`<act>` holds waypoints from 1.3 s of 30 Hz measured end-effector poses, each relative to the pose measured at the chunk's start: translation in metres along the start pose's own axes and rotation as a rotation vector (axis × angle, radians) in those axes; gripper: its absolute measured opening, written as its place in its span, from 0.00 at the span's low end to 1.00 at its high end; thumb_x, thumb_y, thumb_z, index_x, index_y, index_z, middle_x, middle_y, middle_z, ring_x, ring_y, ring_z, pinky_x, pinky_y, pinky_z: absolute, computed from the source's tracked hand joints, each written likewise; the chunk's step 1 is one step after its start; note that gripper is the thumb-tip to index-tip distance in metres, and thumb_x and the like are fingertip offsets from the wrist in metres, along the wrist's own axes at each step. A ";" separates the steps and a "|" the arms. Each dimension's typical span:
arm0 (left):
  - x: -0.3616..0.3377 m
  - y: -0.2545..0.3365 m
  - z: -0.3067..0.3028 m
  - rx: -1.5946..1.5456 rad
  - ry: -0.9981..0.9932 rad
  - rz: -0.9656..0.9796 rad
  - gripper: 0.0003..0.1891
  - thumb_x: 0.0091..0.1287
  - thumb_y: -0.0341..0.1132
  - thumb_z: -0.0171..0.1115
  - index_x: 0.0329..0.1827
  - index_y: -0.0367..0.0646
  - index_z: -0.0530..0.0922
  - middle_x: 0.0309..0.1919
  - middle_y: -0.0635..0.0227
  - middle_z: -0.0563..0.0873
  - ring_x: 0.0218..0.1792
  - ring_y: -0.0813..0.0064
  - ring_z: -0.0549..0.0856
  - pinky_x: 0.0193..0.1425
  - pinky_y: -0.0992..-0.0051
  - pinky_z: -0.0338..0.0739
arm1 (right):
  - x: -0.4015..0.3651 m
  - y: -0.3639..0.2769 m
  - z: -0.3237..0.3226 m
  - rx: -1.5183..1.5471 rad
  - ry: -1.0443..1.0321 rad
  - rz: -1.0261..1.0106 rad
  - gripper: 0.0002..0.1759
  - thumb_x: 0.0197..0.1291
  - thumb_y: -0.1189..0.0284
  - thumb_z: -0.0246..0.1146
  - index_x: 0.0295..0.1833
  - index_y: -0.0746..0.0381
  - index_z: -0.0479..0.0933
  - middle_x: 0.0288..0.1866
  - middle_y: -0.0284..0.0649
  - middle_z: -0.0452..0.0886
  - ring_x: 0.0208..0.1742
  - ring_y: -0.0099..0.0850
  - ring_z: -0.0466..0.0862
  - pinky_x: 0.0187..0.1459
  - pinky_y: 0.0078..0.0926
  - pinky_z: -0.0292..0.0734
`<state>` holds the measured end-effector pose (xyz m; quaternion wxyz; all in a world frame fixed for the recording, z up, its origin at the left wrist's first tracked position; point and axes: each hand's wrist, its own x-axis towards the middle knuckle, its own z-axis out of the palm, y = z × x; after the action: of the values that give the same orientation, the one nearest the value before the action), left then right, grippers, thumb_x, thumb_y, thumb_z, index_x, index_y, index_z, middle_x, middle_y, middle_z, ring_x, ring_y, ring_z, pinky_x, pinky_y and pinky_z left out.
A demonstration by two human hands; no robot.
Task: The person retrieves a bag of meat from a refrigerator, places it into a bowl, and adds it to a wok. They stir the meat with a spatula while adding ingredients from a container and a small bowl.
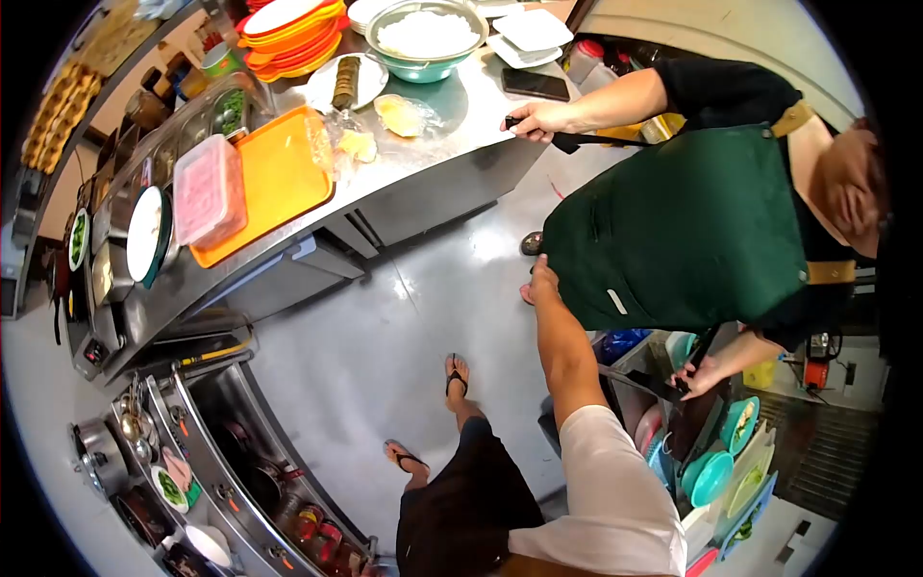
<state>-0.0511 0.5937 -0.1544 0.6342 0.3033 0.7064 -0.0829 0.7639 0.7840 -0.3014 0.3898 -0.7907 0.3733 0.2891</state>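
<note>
My right hand, at the end of a bare forearm and white sleeve, is closed on the lower edge of a green apron. The fingertips are partly hidden. A co-worker in black wears the apron. One of the co-worker's hands holds a black strap near the counter, and the other holds a black strap at the apron's far side. My left hand is out of view.
A steel counter bears a phone, a bowl of rice, an orange tray and a pink-filled container. Green bowls stand at lower right, a stove at lower left.
</note>
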 end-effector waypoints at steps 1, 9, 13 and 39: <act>0.003 0.002 -0.002 -0.072 0.054 -0.034 0.25 0.74 0.49 0.41 0.66 0.43 0.68 0.51 0.51 0.79 0.41 0.58 0.81 0.39 0.61 0.78 | 0.022 0.009 0.005 -0.003 -0.002 0.019 0.33 0.59 0.43 0.55 0.45 0.65 0.79 0.34 0.48 0.82 0.30 0.45 0.82 0.30 0.45 0.80; 0.075 0.174 0.051 -0.045 0.187 0.302 0.20 0.66 0.33 0.59 0.58 0.33 0.70 0.39 0.66 0.81 0.40 0.75 0.80 0.43 0.78 0.75 | -0.113 0.069 -0.095 -0.271 -0.052 -0.892 0.27 0.59 0.56 0.57 0.24 0.74 0.75 0.25 0.59 0.78 0.30 0.55 0.79 0.37 0.46 0.71; 0.066 0.375 0.154 0.146 -0.265 0.596 0.20 0.68 0.41 0.58 0.55 0.34 0.75 0.46 0.62 0.83 0.49 0.74 0.80 0.55 0.76 0.72 | -0.264 0.011 -0.207 0.156 -0.330 -0.818 0.22 0.56 0.65 0.62 0.13 0.58 0.66 0.12 0.24 0.64 0.16 0.15 0.60 0.18 0.21 0.54; -0.321 0.642 0.394 0.149 -1.541 0.827 0.07 0.68 0.29 0.52 0.48 0.43 0.72 0.39 0.72 0.81 0.36 0.78 0.83 0.41 0.78 0.77 | -0.485 -0.139 -0.406 0.250 -0.354 -0.992 0.14 0.60 0.60 0.62 0.28 0.54 0.69 0.18 0.26 0.69 0.13 0.13 0.62 0.12 0.13 0.49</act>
<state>0.6280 0.8071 0.2494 0.8925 0.4352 -0.0920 -0.0741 0.6765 0.6810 0.3317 0.6277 -0.7587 -0.0845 0.1525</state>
